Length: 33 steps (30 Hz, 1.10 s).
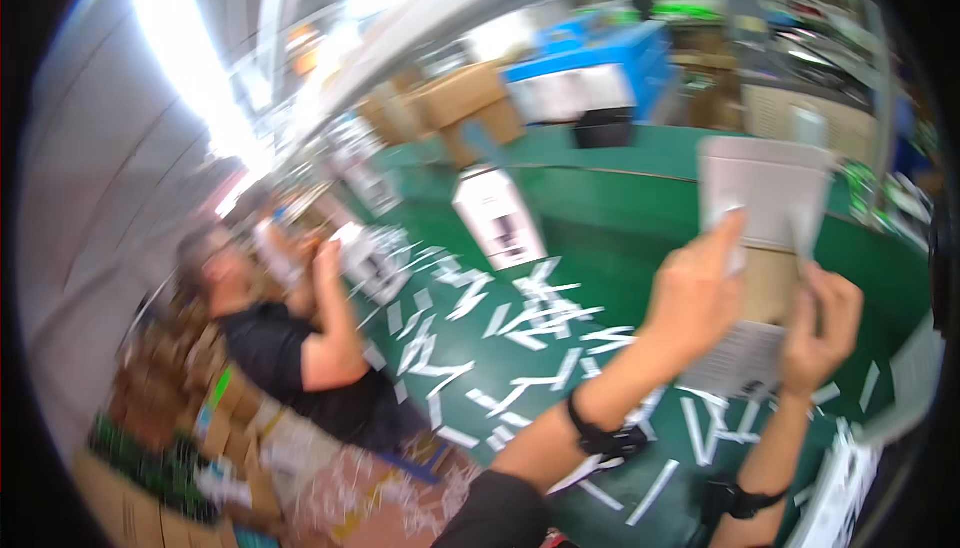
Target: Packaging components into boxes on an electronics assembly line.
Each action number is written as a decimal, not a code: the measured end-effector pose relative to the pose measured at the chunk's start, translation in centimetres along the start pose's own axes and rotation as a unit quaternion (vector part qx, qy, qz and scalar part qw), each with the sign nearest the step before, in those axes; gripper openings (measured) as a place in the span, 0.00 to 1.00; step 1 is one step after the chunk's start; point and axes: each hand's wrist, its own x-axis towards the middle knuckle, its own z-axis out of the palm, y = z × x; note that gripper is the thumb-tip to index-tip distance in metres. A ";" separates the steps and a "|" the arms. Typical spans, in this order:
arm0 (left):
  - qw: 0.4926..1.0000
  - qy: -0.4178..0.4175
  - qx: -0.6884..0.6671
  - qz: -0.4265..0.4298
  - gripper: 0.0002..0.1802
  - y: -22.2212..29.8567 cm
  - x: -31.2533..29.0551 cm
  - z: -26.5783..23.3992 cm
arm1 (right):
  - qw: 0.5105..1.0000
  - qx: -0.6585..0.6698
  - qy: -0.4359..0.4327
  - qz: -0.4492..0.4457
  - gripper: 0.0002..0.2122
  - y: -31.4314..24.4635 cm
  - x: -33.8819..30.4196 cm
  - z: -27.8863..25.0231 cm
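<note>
A white cardboard box [765, 183], with a raised flap and a brown inner part showing, is held up over the green table at the right. My left hand [692, 293] is closed on the box's left side, its fingertips near the base of the flap. On the opposite side my right hand [822, 328] grips the edge, fingers bent. Motion blur hides the exact finger contact and what, if anything, lies inside. Dark bands circle both wrists.
Many white paper strips [540, 313] lie scattered over the green table [600, 198]. A white box [498, 218] stands farther back, near brown cartons [465, 108] and a blue bin [640, 68]. At the left, a co-worker in a dark shirt [280, 343] works beside piled cartons.
</note>
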 end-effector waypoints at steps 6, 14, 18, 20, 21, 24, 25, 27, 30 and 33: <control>0.990 -0.100 0.097 0.018 0.21 -0.1 -0.5 -1.9 | 0.995 -0.022 -0.089 -0.034 0.07 -2.3 0.5 1.3; 0.954 -0.062 -0.148 -0.253 0.50 -0.6 0.1 1.0 | 0.968 0.064 -0.148 0.192 0.03 -0.4 0.9 -1.9; 0.935 -0.067 -0.316 -0.150 0.41 -1.8 0.9 0.8 | 0.937 0.171 -0.069 0.297 0.27 -2.5 2.2 -1.9; 0.939 -0.067 -0.317 -0.113 0.35 -3.8 0.0 1.2 | 0.966 0.084 -0.082 0.229 0.33 -2.7 2.3 -1.7; 0.941 -0.075 -0.321 -0.076 0.28 -4.0 -0.2 1.1 | 0.983 -0.008 -0.090 0.162 0.40 -2.9 2.2 -1.6; 0.942 -0.041 -0.331 -0.035 0.23 -4.9 -0.6 0.5 | 0.982 0.116 -0.143 0.052 0.29 -0.4 1.1 0.0; 0.940 -0.034 -0.340 -0.012 0.22 -5.5 -1.0 0.5 | 0.961 0.169 -0.217 -0.030 0.25 0.6 0.8 0.1; 0.935 -0.063 -0.348 0.035 0.30 -5.7 -0.8 0.9 | 0.962 0.185 -0.203 -0.002 0.20 1.5 0.5 -0.3; 0.915 -0.069 -0.394 0.041 0.39 -5.6 -0.7 1.6 | 0.956 0.222 -0.190 0.009 0.26 1.0 1.0 -1.0; 0.901 -0.106 -0.419 -0.019 0.46 -4.0 -0.2 2.0 | 0.957 0.246 -0.143 0.053 0.26 1.8 0.6 -1.1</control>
